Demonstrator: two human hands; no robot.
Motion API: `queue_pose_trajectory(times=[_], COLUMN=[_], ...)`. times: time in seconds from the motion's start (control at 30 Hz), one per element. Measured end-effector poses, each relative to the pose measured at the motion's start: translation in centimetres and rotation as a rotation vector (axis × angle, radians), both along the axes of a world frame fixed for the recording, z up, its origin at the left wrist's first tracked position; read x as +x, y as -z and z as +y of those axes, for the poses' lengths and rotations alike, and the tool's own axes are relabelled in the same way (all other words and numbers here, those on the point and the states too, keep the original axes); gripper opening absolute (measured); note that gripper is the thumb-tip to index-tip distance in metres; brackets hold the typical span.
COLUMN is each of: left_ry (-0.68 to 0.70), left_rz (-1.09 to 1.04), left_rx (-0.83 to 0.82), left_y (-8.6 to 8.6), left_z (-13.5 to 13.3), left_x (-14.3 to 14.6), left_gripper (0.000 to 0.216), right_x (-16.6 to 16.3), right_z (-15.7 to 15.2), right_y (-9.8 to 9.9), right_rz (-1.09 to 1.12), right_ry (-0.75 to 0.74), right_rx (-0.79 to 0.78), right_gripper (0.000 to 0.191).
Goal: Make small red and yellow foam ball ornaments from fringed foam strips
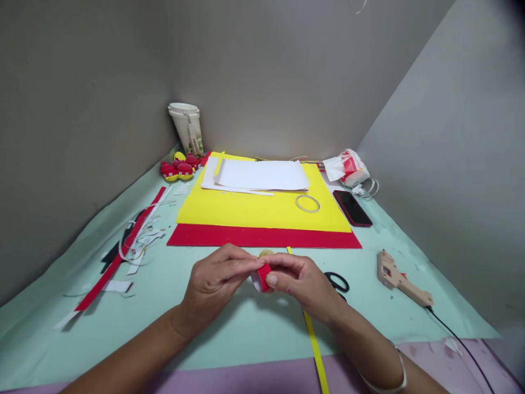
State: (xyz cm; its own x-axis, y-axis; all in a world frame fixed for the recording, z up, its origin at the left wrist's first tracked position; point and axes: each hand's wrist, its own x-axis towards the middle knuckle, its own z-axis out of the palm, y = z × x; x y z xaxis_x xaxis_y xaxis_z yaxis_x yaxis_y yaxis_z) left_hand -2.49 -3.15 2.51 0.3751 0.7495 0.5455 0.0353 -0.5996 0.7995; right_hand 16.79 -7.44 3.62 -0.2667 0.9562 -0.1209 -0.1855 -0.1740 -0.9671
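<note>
My left hand (215, 282) and my right hand (301, 282) meet over the pale green table cover, both pinching a small red ribbed roll (263, 278) with a white end. A bit of yellow (266, 253) peeks out just behind the roll. A long yellow strip (315, 342) runs from under my right hand toward the near table edge. Both hands have their fingers closed on the roll.
A yellow foam sheet (246, 210) lies on a red sheet (262, 238), with white paper (262, 175) and a tape ring (307, 203) on top. Scissors (338, 282), glue gun (400, 278), phone (353, 208), tissue pack (346, 167), cup (187, 127), red finished pieces (179, 168), scraps (131, 241) at left.
</note>
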Motion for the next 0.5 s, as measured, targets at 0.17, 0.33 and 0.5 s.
queue_pose_trajectory(times=[0.17,0.33,0.5], left_ry=[-0.024,-0.083,-0.04], left_rz=[-0.03,-0.132,-0.248], left_rx=[-0.096,-0.357,-0.661], left_y=[0.2,0.6,0.7], left_z=[0.1,0.4,0.4], left_x=[0.2,0.7,1.3], left_gripper=[0.023,0.013,0.009], right_x=[0.1,0.2,-0.3], right_z=[0.0,0.0,0.0], right_y=[0.0,0.3,0.4], right_rz=[-0.018,-0.074,-0.013], right_ry=[-0.013,0.043,0.094], right_rx=[0.016,0.022,0.072], right_gripper=[0.031,0.045,0.046])
